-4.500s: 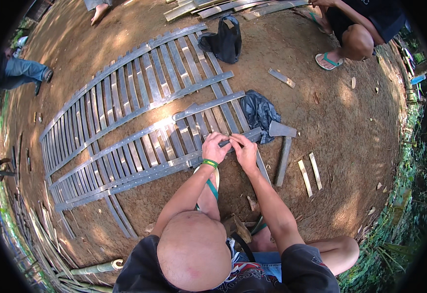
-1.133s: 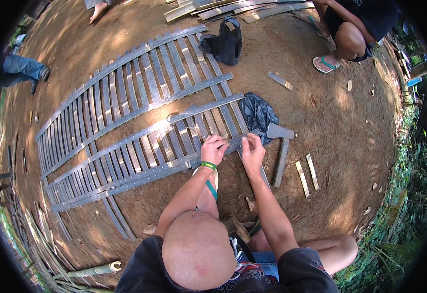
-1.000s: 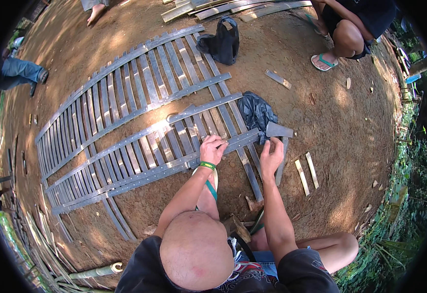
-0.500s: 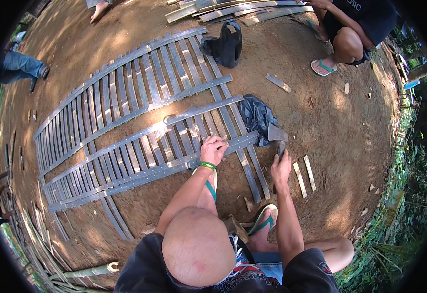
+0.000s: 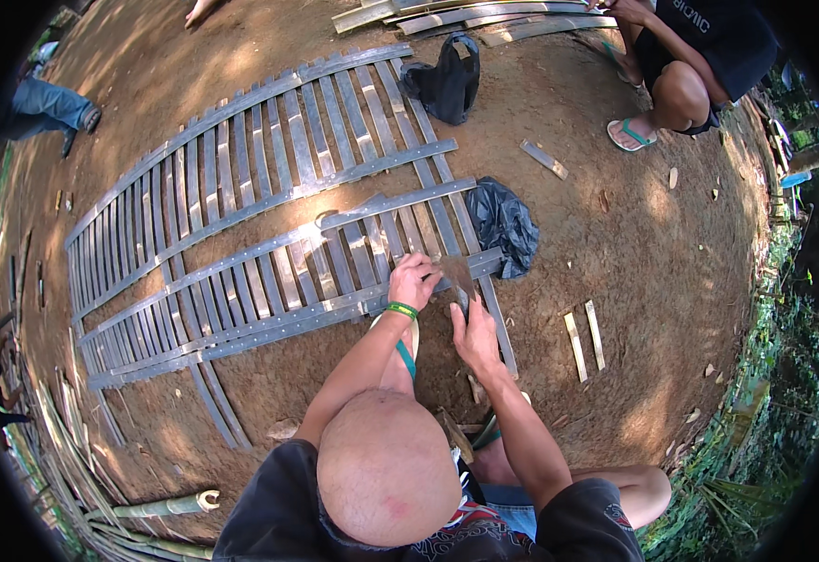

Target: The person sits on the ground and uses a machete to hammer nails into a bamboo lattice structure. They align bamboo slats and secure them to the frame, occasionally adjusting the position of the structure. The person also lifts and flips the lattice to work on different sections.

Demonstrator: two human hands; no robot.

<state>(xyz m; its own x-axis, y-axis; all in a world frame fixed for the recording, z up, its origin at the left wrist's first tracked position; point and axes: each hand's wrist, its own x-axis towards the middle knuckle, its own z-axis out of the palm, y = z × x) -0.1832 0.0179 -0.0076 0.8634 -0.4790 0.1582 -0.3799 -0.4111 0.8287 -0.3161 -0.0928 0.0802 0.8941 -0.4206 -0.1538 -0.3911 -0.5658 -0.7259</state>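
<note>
Grey metal is shown by the hatchet (image 5: 458,275), held over the near rail of the slatted frame (image 5: 297,191); whether the rail is touched cannot be told. Its handle is gripped by the curled fingers of the right hand (image 5: 477,337). The left hand (image 5: 413,283) is rested at the rail, fingertips nearly closed; anything small pinched there is hidden. From the hatchet, crumpled black plastic (image 5: 503,229) is seen at one o'clock, two pale strips (image 5: 575,347) at four. Brown, sun-dappled earth (image 5: 653,281) is bordered by split bamboo (image 5: 466,14) at twelve, greenery (image 5: 756,459) at four and poles (image 5: 152,509) at eight.
</note>
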